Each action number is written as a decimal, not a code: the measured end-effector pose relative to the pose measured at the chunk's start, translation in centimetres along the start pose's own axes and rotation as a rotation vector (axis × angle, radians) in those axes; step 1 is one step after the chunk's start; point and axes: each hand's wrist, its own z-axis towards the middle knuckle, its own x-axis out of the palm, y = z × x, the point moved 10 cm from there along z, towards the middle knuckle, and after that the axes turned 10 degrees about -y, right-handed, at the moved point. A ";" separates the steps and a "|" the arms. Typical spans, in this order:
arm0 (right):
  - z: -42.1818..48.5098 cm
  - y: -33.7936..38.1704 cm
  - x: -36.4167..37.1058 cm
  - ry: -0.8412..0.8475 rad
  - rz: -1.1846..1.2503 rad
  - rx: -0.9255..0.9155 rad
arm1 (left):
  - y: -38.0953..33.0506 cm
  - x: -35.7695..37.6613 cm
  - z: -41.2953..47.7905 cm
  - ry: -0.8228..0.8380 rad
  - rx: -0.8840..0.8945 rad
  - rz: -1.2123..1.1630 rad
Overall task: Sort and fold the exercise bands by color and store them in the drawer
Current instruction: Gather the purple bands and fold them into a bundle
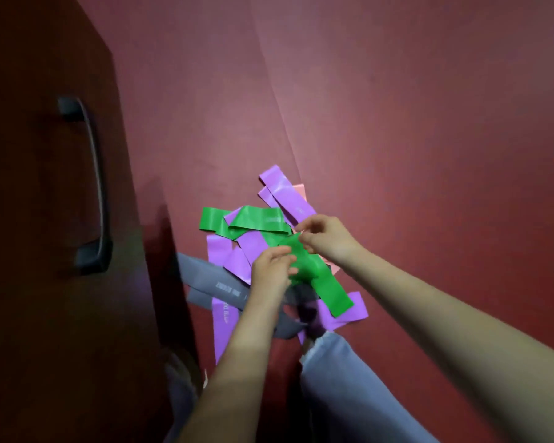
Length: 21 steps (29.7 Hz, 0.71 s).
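Two hands meet on one green band [320,276]: we see the fingers of the left hand [271,266] curled onto its crumpled upper end, and the thumb and fingers of the right hand [328,238] pinching the same end just beside them. From that grip the band runs down and to the right, and its free end lies flat across the pile. Under our hands sits the unsorted heap. A second green band [237,223] lies twisted at its upper left, purple bands [285,193] fan out above, left and below, a grey band [211,282] pokes out toward the lower left, and a pink band [299,190] peeks from under the purple ones. All of it rests on the dark red floor [429,155]. To the left stands the dark wooden drawer front [29,187] with its curved handle [96,187]. A leg in light blue jeans [343,378] lies below the pile.
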 end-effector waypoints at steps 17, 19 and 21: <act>5.5 -5.7 12.1 0.026 -0.339 -0.016 | 6.9 -3.5 6.9 -0.310 -0.048 -0.261; 4.9 -5.6 12.7 0.094 -0.015 -0.029 | 6.9 -4.4 6.8 -0.398 -0.003 -0.227; 3.5 -5.0 12.0 0.163 0.290 0.004 | 7.3 -5.4 6.6 -0.456 -0.027 -0.239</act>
